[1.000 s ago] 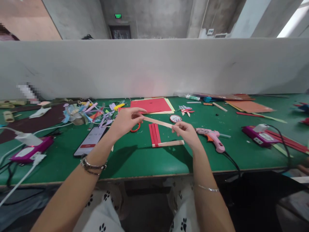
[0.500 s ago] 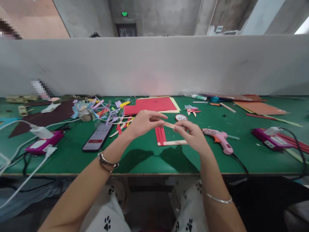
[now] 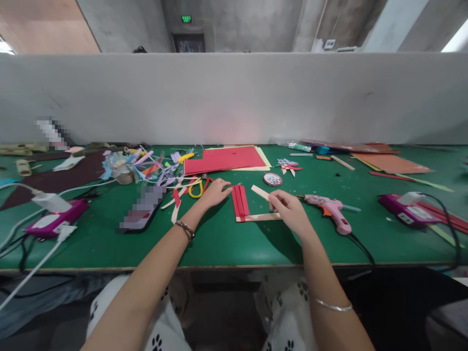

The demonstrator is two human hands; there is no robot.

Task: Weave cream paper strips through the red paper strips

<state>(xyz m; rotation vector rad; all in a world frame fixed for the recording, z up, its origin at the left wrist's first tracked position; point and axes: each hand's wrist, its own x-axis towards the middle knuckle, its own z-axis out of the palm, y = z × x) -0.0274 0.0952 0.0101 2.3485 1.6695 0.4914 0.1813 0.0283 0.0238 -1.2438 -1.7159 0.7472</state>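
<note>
My right hand (image 3: 287, 209) pinches a cream-coloured paper strip (image 3: 259, 192) above the table; its free end points up and left. Below it on the table lie red paper strips (image 3: 240, 202) side by side, with a cream strip (image 3: 261, 217) running right from their lower end. My left hand (image 3: 216, 192) is at the upper left of the red strips, fingers stretched out and holding nothing; whether a fingertip touches them I cannot tell. Behind its wrist lie yellow-handled scissors (image 3: 196, 189), partly covered.
A pink glue gun (image 3: 331, 207) lies right of my right hand. At the back are red paper sheets (image 3: 230, 160) and a round tin (image 3: 273, 179). On the left are a phone (image 3: 146, 207), paper scraps (image 3: 168, 173) and a purple power strip (image 3: 58, 217); another power strip (image 3: 405, 209) is far right.
My left hand has let go of the cream strip and moved down and left to the red strips. My right hand keeps the strip, slightly lower.
</note>
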